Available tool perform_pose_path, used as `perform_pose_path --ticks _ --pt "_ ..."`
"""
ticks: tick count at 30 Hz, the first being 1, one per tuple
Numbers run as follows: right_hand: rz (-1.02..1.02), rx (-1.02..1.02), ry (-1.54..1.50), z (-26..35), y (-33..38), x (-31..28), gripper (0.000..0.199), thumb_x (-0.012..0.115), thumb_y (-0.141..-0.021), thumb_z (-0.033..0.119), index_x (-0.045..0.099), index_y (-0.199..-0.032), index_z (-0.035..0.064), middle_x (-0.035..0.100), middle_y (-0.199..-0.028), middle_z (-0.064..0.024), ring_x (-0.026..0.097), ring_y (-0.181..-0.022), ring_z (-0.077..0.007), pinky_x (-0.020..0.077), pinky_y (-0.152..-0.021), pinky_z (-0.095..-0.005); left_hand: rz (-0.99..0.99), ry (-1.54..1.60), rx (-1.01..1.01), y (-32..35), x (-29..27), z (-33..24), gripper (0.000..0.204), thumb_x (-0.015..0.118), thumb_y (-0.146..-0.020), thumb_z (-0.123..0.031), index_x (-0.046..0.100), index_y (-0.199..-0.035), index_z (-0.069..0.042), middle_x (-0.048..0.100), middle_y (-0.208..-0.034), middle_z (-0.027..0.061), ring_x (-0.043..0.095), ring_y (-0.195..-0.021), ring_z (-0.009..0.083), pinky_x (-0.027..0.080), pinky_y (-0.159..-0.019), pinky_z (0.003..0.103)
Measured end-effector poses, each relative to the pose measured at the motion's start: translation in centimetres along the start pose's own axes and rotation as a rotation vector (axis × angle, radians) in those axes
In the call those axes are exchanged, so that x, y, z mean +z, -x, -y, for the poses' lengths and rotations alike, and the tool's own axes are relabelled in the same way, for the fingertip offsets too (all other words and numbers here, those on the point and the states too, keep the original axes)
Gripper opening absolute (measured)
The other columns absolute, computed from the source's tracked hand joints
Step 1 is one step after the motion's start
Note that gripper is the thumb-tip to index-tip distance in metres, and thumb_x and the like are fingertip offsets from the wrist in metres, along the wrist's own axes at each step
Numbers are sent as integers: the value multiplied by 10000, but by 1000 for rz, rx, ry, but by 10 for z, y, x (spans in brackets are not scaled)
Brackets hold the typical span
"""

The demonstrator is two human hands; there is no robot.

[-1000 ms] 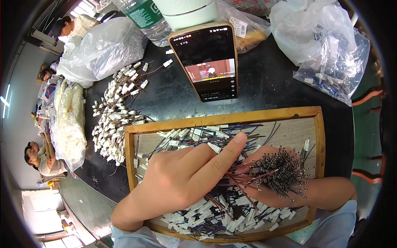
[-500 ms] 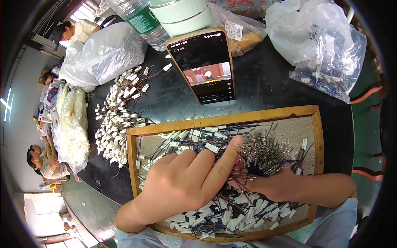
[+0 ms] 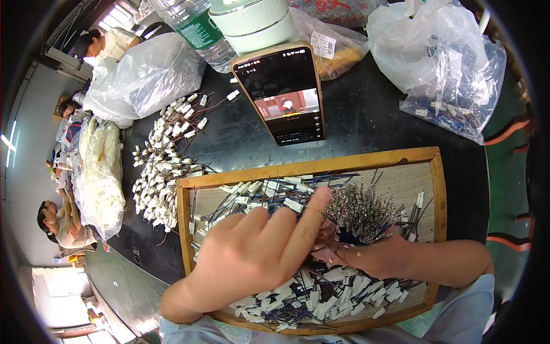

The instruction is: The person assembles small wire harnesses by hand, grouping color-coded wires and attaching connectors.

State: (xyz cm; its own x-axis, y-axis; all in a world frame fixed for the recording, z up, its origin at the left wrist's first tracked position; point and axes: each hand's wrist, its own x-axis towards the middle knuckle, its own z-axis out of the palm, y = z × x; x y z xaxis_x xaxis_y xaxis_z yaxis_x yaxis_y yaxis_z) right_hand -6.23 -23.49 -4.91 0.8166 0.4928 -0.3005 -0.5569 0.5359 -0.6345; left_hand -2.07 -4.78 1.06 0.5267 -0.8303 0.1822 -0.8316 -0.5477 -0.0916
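My right hand point(image 3: 381, 253) is closed around a thick bundle of dark wires point(image 3: 364, 215), whose silvery metal ends fan out above the fist. Against it, over the middle of the tray, is my left hand point(image 3: 246, 246). Its index finger points up beside the metal ends, while the other fingers curl under, tips hidden. A few brownish wires show between the two hands; whether the left fingers pinch one is hidden. Around and under both hands, a wood-framed tray point(image 3: 309, 166) holds many short dark wires with white connectors point(image 3: 338, 292).
A heap of white connectors on brown wires point(image 3: 166, 166) lies left of the tray. Behind the tray stand a phone point(image 3: 281, 94), a pale green lunch box point(image 3: 252, 26) and a water bottle point(image 3: 197, 31). Plastic bags point(image 3: 452, 69) lie at the far right. Other people sit at far left.
The bundle's metal ends have turned slightly and look sharper. The brown wires between my hands have shifted and show less. Both hands stay in nearly the same place.
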Motion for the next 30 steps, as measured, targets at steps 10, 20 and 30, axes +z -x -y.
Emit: perform_pose_path --ticks 10,20,30 --pt "-136 -22 233 15 3 4 168 622 -871 158 559 -958 29 498 -650 1 415 -512 -56 315 -466 -224 -5 1189 -365 17 -1 33 322 635 -812 -22 578 -1124 37 635 -794 74 573 -583 163 466 -552 265" --pt "-109 -9 143 13 3 0 138 650 -873 144 630 -977 56 631 -861 11 558 -759 -41 457 -658 -182 -150 627 -123 4 10 7 327 688 -694 -15 599 -1008 -2 572 -684 60 563 -532 171 433 -444 269" --pt "-157 -269 409 7 -1 3 191 651 -861 100 612 -1037 38 661 -936 -12 593 -837 -46 483 -715 -208 -156 396 -115 8 3 14 194 660 -715 15 606 -901 6 563 -656 62 538 -509 160 411 -435 264"
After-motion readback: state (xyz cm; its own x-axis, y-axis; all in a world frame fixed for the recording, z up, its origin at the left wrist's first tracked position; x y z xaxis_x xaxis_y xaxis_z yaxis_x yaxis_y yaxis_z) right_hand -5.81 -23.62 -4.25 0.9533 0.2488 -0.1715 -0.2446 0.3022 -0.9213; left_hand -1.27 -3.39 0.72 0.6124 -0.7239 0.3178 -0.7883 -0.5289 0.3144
